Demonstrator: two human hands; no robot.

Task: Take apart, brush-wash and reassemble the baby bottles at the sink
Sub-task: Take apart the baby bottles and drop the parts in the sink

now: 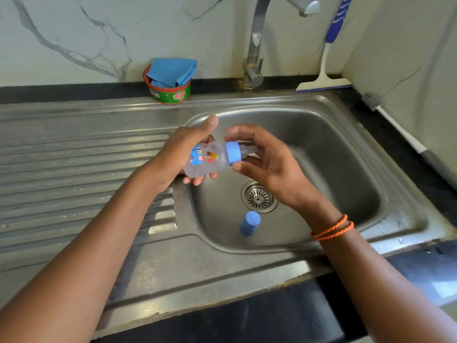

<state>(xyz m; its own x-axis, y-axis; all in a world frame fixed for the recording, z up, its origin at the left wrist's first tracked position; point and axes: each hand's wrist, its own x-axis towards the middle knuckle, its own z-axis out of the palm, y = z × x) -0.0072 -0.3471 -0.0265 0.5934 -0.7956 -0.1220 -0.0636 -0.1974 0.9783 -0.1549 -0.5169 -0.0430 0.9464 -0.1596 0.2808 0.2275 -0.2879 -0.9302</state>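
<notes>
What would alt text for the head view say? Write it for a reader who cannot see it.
Over a steel sink, the left hand holds a clear baby bottle sideways while the right hand grips its blue collar. A blue cap lies in the basin beside the drain; a bottle brush rests on the right counter.

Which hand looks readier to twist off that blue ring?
The right hand: its fingers already curl around the blue ring and teat. The left hand grips the bottle body, steadying it over the sink.
</notes>
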